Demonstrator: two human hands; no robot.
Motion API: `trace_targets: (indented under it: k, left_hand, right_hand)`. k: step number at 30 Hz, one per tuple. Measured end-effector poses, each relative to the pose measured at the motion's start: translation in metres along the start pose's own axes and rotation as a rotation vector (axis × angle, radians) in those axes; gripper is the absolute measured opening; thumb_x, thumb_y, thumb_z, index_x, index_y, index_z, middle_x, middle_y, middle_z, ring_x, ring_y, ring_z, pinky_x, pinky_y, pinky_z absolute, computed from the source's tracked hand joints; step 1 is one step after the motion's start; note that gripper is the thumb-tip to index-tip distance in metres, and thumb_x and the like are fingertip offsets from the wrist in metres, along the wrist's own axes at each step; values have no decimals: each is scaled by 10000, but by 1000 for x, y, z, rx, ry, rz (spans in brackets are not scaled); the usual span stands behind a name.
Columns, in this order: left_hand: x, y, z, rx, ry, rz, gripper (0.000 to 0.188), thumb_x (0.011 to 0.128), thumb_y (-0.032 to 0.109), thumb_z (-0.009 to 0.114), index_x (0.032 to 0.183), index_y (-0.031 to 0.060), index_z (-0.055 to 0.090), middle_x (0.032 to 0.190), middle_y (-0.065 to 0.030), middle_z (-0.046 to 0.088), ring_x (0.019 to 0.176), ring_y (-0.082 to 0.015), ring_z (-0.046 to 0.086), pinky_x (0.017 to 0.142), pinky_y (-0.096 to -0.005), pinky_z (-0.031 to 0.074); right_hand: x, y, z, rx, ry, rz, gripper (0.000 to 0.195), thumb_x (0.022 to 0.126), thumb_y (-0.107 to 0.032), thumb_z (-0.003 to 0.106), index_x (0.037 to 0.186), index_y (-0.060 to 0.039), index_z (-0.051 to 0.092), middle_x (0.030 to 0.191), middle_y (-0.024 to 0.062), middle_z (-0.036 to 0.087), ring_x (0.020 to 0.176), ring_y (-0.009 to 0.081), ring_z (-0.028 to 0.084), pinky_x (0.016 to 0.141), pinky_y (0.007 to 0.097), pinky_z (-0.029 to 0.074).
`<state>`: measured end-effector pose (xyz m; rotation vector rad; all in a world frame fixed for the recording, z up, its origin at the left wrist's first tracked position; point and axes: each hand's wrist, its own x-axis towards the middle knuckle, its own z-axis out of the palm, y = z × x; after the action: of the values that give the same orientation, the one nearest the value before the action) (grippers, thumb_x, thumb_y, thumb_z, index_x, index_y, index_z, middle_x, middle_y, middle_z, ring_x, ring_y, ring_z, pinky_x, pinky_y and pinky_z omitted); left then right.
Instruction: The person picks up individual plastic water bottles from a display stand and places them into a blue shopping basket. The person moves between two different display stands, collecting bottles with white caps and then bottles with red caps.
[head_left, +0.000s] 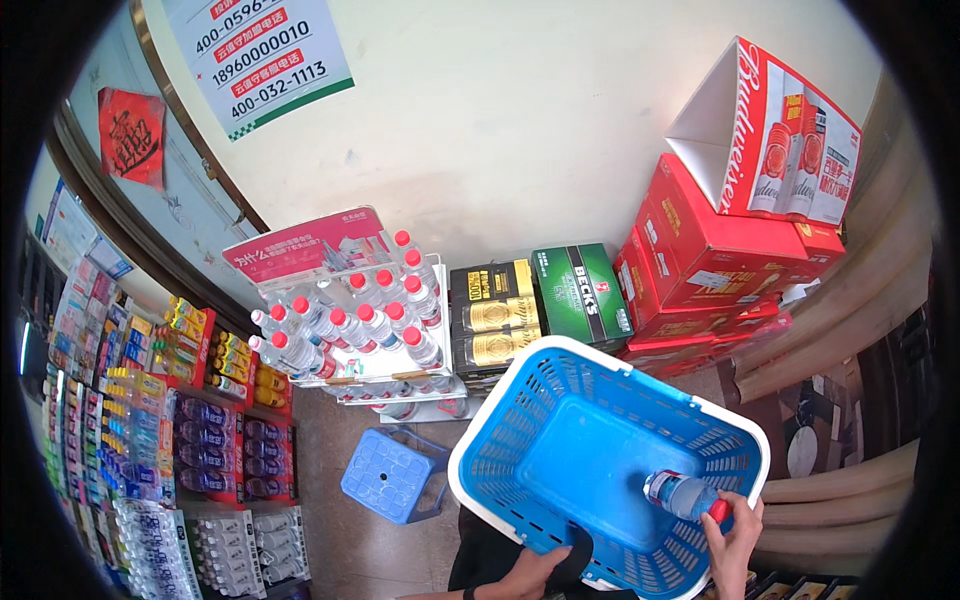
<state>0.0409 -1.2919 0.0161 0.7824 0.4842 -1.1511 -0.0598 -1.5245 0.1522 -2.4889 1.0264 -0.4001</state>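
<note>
A blue plastic shopping basket (592, 450) with a white rim and slotted walls is tilted in front of me. My left hand (534, 571) grips it on the near side, by a dark part that looks like its handle. Inside the basket, toward its right end, is a clear water bottle (684, 495) with a red cap and a printed label. My right hand (731, 536) pinches this bottle by the cap, its base pointing to the left. The bottle's lower end is close to the basket floor; whether it touches is unclear.
A white rack (390, 367) of red-capped water bottles stands ahead. Beside it are a black-and-gold beer case (495, 315), a green Beck's case (581, 292) and stacked red Budweiser cartons (712, 247). A blue stool (390, 472) is on the floor; drink shelves (210, 442) line the left.
</note>
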Motion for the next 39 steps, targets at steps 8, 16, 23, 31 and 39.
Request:
trace_targets:
  k: [8, 16, 23, 31, 39]
  left_hand:
    - [8, 110, 22, 553, 91, 287, 374, 892, 160, 678, 1223, 33, 559, 1020, -39, 676, 795, -111, 633, 566, -215, 478]
    - [77, 277, 21, 817, 46, 515, 286, 884, 214, 661, 1051, -19, 651, 867, -55, 690, 591, -108, 627, 464, -218, 494]
    - [174, 381, 6, 1072, 206, 849, 209, 897, 155, 605, 941, -41, 662, 748, -67, 666, 521, -114, 592, 426, -251, 472]
    - [182, 415, 8, 992, 122, 714, 209, 898, 164, 597, 924, -32, 667, 703, -70, 671, 506, -135, 612, 428, -263, 486]
    - [165, 413, 9, 1077, 108, 657, 254, 902, 179, 597, 1013, -43, 646, 743, -117, 688, 584, -184, 658, 509, -312, 519]
  right_hand:
    - [12, -14, 37, 329, 152, -49, 386, 695, -13, 769, 1057, 13, 636, 999, 172, 669, 1077, 370, 531, 934, 465, 418]
    - [76, -78, 114, 394, 197, -109, 362, 708, -61, 792, 1034, -12, 642, 978, 147, 695, 953, 324, 601, 931, 429, 398]
    - [127, -139, 173, 405, 172, -138, 334, 732, -143, 794, 1009, -23, 651, 897, 142, 686, 868, 316, 616, 882, 406, 391]
    - [155, -175, 175, 215, 19, -159, 298, 772, -161, 767, 1006, -36, 633, 818, 109, 653, 781, 281, 618, 891, 403, 356]
    - [164, -184, 135, 41, -145, -223, 315, 801, -173, 744, 1048, -25, 618, 853, 152, 658, 815, 324, 643, 822, 447, 432]
